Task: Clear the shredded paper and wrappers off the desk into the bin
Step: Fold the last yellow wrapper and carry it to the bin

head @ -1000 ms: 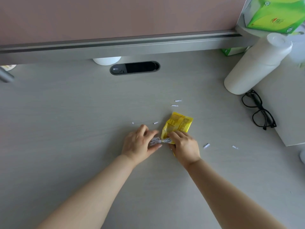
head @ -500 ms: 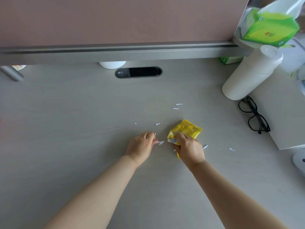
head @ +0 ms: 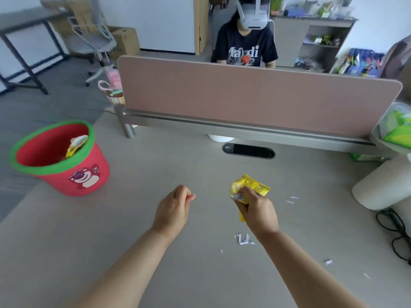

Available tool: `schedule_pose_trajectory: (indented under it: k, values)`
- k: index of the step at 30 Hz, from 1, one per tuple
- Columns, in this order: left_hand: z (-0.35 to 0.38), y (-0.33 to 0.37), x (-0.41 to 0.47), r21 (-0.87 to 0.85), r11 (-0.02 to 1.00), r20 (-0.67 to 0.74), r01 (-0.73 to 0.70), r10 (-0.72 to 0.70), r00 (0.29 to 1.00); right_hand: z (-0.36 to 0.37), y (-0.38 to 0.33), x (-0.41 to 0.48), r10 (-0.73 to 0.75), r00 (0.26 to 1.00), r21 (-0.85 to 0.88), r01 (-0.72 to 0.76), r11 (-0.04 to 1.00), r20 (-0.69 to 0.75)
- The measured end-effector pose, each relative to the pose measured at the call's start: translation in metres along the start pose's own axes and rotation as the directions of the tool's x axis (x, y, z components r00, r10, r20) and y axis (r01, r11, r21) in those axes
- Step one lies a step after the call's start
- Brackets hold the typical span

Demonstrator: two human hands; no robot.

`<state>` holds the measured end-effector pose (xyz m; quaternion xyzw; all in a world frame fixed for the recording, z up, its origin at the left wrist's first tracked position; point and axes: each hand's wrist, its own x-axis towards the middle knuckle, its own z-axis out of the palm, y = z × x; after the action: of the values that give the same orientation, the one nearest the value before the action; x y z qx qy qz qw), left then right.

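Your right hand (head: 255,206) is clenched around the yellow wrapper (head: 251,185), lifted off the tabletop (head: 138,218) with most of the packet sticking out above your fingers, so it is ready to carry. Your left hand (head: 174,208) is curled nearly closed, thumb pressed to fingertips as if pinching a few shreds; whether any paper is in there is too small to tell. The red bin (head: 60,161) stands at the tabletop's far left corner, well apart from both hands, mouth open toward you, with another yellow wrapper already inside. That puts the left hand nearer the drop. Loose shreds (head: 244,240) lie just below your right wrist, and more bits (head: 291,200) are scattered to the right, near the glasses (head: 395,234). Much of the paper is not yet cleared, so expect more trips after this one.
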<state>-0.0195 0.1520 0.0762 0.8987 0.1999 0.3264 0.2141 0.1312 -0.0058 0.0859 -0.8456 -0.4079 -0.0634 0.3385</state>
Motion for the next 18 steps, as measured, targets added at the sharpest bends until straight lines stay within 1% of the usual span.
schedule_pose_trajectory:
  k: [4, 7, 9, 10, 12, 15, 16, 18]
  values:
    - [-0.071, -0.044, 0.010, 0.059, 0.998, -0.074, 0.028, -0.023, 0.997, 0.030, -0.076, 0.037, -0.114, 0.993, 0.078, 0.112, 0.991, 0.022]
    - [-0.128, -0.081, 0.023, 0.112, 0.994, -0.130, -0.004, 0.018, 0.991, 0.060, -0.149, 0.069, -0.195, 0.981, 0.137, 0.192, 0.972, 0.012]
    - [-0.170, -0.111, 0.035, 0.195, 0.981, -0.163, 0.001, 0.031, 0.986, 0.083, -0.201, 0.089, -0.260, 0.966, 0.183, 0.256, 0.949, -0.004]
    - [-0.191, -0.126, 0.039, 0.263, 0.965, -0.181, 0.024, 0.025, 0.983, 0.095, -0.226, 0.097, -0.291, 0.957, 0.203, 0.287, 0.936, -0.009]
    - [-0.227, -0.157, 0.045, 0.345, 0.932, -0.198, 0.112, -0.044, 0.979, 0.117, -0.271, 0.112, -0.356, 0.935, 0.225, 0.348, 0.910, -0.007]
    - [-0.261, -0.202, 0.054, 0.358, 0.911, -0.171, 0.205, -0.152, 0.974, 0.148, -0.322, 0.129, -0.422, 0.907, 0.222, 0.412, 0.884, -0.002]
    - [-0.267, -0.216, 0.058, 0.357, 0.905, -0.141, 0.231, -0.192, 0.971, 0.156, -0.335, 0.134, -0.429, 0.903, 0.218, 0.420, 0.881, -0.004]
    - [-0.270, -0.238, 0.067, 0.355, 0.907, 0.005, 0.229, -0.247, 0.969, 0.168, -0.354, 0.144, -0.445, 0.895, 0.204, 0.440, 0.875, -0.021]
